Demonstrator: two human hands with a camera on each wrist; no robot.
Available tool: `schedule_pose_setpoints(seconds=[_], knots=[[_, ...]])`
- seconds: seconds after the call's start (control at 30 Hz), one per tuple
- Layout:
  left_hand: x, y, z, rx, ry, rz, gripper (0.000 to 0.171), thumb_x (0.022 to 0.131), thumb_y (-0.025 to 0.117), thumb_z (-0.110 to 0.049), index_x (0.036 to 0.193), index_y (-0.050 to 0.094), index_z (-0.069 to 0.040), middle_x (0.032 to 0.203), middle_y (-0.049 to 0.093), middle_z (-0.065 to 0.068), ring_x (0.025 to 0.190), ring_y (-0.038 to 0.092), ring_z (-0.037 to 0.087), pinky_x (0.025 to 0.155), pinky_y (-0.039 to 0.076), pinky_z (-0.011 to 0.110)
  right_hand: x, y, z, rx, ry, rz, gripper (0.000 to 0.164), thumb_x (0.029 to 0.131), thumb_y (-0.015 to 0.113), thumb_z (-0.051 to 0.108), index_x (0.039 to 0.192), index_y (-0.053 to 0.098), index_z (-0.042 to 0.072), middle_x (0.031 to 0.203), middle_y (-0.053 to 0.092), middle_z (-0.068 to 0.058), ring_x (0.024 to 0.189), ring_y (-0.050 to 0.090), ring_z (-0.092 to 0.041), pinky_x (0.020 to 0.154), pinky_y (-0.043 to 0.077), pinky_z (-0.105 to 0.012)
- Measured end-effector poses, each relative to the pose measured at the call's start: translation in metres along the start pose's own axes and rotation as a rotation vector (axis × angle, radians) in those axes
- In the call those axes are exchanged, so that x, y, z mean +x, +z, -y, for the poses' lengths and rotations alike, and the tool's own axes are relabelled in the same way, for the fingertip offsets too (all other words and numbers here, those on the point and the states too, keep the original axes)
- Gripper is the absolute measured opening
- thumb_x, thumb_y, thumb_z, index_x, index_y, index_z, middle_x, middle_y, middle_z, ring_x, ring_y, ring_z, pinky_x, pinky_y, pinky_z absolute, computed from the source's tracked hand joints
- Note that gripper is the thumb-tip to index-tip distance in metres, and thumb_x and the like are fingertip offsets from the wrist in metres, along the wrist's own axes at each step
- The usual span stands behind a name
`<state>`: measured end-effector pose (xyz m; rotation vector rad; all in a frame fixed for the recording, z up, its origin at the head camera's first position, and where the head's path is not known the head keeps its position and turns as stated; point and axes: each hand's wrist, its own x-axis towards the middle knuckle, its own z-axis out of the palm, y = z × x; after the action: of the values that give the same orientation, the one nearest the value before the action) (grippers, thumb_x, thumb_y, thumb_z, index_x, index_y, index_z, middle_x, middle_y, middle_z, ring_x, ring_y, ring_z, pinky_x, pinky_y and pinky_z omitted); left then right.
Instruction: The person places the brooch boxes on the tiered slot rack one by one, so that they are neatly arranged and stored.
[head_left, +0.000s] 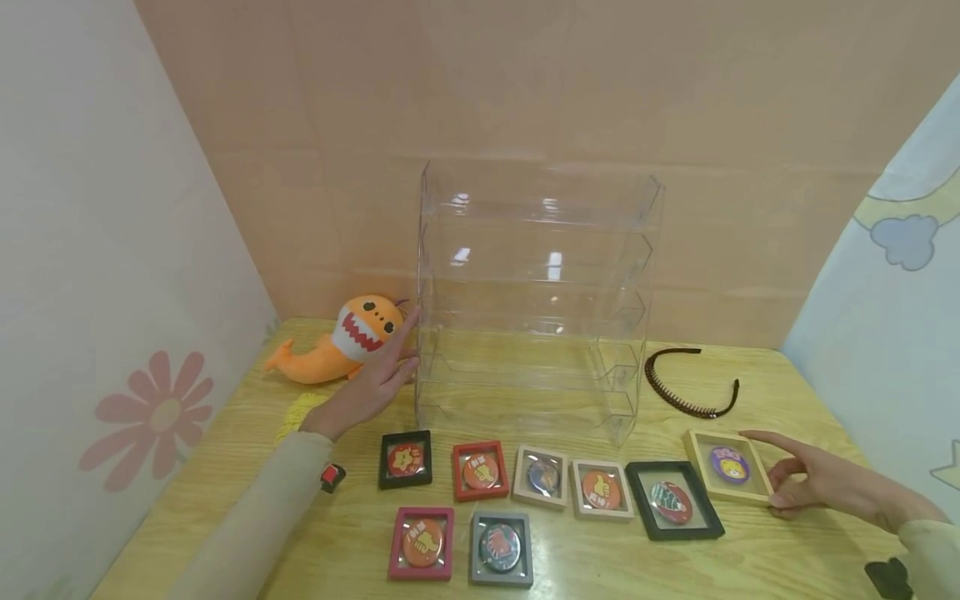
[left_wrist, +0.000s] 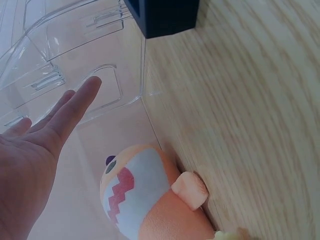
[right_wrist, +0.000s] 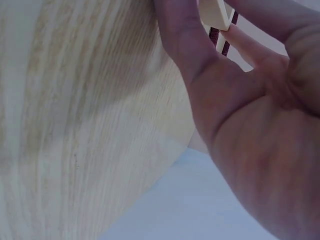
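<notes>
A clear acrylic tiered display rack (head_left: 525, 379) stands upright at the middle of the table. My left hand (head_left: 367, 387) reaches to its left side, fingers straight against or right beside the panel; the left wrist view shows the same hand (left_wrist: 37, 160) holding nothing. At the right, my right hand (head_left: 821, 475) pinches the right edge of a pale wood-coloured frame (head_left: 761, 492) with a purple bear badge (head_left: 730, 465) in it. Thumb and fingers cover that edge. A corner of the frame (right_wrist: 214, 14) shows between the fingers of this hand (right_wrist: 240, 110) in the right wrist view.
Several badge frames lie before the rack, among them a large black one (head_left: 708, 533), a red one (head_left: 459, 483) and a grey one (head_left: 476, 571). An orange plush shark (head_left: 315, 364) sits left of the rack. Behind the right-hand frames lies a brown headband (head_left: 663, 396).
</notes>
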<state>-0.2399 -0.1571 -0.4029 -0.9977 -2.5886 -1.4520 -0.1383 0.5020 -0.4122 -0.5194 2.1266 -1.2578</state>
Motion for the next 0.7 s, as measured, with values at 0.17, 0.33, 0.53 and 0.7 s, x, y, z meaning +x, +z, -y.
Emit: schedule_pose_setpoints(seconds=[0.17, 0.33, 0.53, 0.7], knots=[[0.0, 0.0, 0.001, 0.0, 0.003, -0.001, 0.071, 0.111, 0.041, -0.021, 0.161, -0.004, -0.044, 0.168, 0.0, -0.01, 0.135, 0.048, 0.031, 0.092, 0.057, 0.037, -0.005, 0.004, -0.004, -0.024, 0.011, -0.054, 0.088, 0.1, 0.059, -0.002, 0.161, 0.016, 0.044, 0.108, 0.056, -0.018, 0.092, 0.067, -0.015, 0.077, 0.06, -0.036], [0.0, 0.0, 0.002, 0.002, -0.001, -0.001, 0.07, 0.111, 0.04, -0.021, 0.161, -0.004, -0.044, 0.168, 0.0, -0.01, 0.135, 0.047, 0.031, 0.092, 0.057, 0.038, -0.01, 0.013, -0.003, -0.108, 0.118, -0.182, 0.09, 0.099, 0.064, 0.006, 0.161, 0.009, 0.044, 0.127, 0.036, -0.045, 0.095, 0.067, -0.016, 0.074, 0.057, -0.029], [-0.001, -0.002, 0.002, 0.016, -0.014, -0.007, 0.07, 0.112, 0.04, -0.023, 0.161, -0.004, -0.044, 0.168, 0.0, -0.01, 0.135, 0.047, 0.031, 0.092, 0.057, 0.038, -0.007, 0.021, -0.011, -0.084, -0.063, -0.262, 0.087, 0.094, 0.063, -0.009, 0.155, 0.021, 0.038, 0.127, 0.058, -0.005, 0.1, 0.065, -0.009, 0.074, 0.058, -0.029], [-0.001, -0.003, 0.002, 0.018, -0.003, -0.007, 0.07, 0.112, 0.04, -0.022, 0.162, -0.005, -0.042, 0.169, 0.0, -0.006, 0.134, 0.048, 0.034, 0.091, 0.057, 0.039, -0.006, 0.023, -0.019, 0.084, -0.191, -0.225, 0.087, 0.092, 0.057, -0.02, 0.146, 0.026, 0.04, 0.12, 0.062, 0.012, 0.104, 0.065, -0.01, 0.078, 0.059, -0.029]])
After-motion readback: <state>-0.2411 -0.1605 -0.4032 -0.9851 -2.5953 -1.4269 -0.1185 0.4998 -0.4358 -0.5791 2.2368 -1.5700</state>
